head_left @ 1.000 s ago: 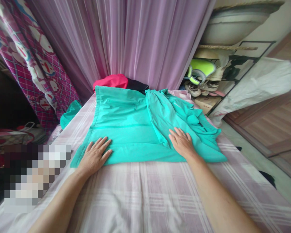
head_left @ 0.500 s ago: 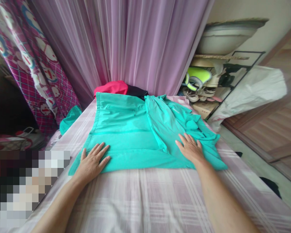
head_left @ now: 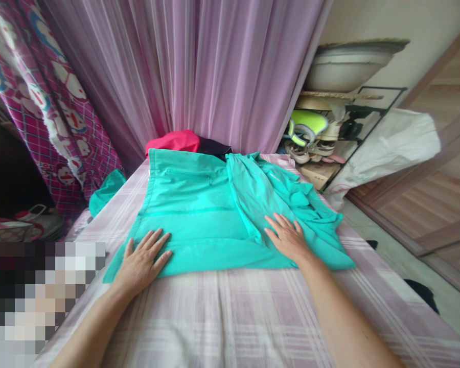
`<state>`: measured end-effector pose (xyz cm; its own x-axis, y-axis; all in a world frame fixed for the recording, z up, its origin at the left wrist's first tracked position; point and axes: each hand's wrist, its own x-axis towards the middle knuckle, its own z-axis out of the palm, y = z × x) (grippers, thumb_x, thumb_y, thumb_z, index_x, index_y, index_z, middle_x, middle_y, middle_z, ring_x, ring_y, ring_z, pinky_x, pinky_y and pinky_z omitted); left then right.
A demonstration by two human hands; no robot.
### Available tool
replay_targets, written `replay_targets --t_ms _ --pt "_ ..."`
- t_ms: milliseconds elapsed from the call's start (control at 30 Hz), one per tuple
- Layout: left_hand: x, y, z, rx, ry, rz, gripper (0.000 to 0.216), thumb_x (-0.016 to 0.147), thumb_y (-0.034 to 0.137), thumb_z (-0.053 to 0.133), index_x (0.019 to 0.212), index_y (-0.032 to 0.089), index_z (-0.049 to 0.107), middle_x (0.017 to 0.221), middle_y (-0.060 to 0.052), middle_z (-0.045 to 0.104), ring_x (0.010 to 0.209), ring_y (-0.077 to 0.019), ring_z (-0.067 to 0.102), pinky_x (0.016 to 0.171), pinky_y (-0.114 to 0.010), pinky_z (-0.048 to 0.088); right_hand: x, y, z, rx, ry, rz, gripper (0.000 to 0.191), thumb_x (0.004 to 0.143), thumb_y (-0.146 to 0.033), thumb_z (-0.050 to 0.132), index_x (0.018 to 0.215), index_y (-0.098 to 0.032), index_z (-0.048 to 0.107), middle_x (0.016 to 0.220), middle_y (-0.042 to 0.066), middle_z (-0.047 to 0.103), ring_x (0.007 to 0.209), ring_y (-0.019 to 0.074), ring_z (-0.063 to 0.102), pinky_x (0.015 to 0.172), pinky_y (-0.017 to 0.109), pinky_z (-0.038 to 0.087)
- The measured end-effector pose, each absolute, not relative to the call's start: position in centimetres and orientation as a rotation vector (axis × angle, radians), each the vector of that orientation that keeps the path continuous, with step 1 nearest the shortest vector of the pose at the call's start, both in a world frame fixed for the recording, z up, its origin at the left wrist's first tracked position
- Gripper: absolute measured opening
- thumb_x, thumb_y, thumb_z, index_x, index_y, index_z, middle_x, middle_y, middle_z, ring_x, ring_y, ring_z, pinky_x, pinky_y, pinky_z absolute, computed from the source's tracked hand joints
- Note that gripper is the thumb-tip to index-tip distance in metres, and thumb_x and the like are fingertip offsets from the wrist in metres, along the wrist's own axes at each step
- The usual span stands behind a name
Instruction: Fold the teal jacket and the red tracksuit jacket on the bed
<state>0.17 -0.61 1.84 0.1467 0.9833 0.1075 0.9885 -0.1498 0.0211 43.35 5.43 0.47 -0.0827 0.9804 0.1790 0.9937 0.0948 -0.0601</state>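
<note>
A turquoise garment (head_left: 199,214) lies spread on a bed with a pink and white checked sheet (head_left: 230,312). Its right half is folded over and rumpled. My left hand (head_left: 140,260) lies flat on the garment's near left corner, fingers spread, holding nothing. My right hand (head_left: 287,237) rests flat on the folded right part near the hem, fingers stretched forward, also holding nothing.
A red cloth (head_left: 174,140) and a dark cloth (head_left: 212,147) lie at the bed's far end before a purple curtain (head_left: 199,71). A turquoise piece (head_left: 105,189) hangs off the left edge. A shoe rack (head_left: 322,138) and a white bag (head_left: 387,148) stand at right.
My right hand slid out to the right over the folded part, then came back leftward. My left hand stayed on the near left corner. The view shifted slightly.
</note>
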Motion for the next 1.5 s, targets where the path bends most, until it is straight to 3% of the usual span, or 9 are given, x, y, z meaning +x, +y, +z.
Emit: replay_targets --t_ms 233,1500 --pt "0.1 -0.6 1.4 -2.320 -2.012 -0.188 0.054 0.098 0.052 0.039 0.149 0.035 0.046 0.158 -0.004 0.043 0.147 -0.0297 0.036 0.119 -0.061 0.020 43.6 6.1 0.3 -1.979 -2.128 -0.146 0.043 0.099 -0.040 0.041 0.136 -0.031 0.061 0.149 0.008 0.055 0.137 0.0262 0.048 0.112 0.056 0.034" --pt "0.8 -0.9 2.3 -2.332 -2.061 -0.254 0.053 0.098 0.053 0.041 0.147 0.034 0.049 0.157 -0.004 0.044 0.147 -0.0288 0.037 0.121 -0.059 0.021 45.6 6.7 -1.9 -1.844 -2.154 -0.230 0.044 0.099 -0.041 0.039 0.134 -0.029 0.063 0.143 0.008 0.060 0.131 0.0275 0.052 0.107 0.050 0.037"
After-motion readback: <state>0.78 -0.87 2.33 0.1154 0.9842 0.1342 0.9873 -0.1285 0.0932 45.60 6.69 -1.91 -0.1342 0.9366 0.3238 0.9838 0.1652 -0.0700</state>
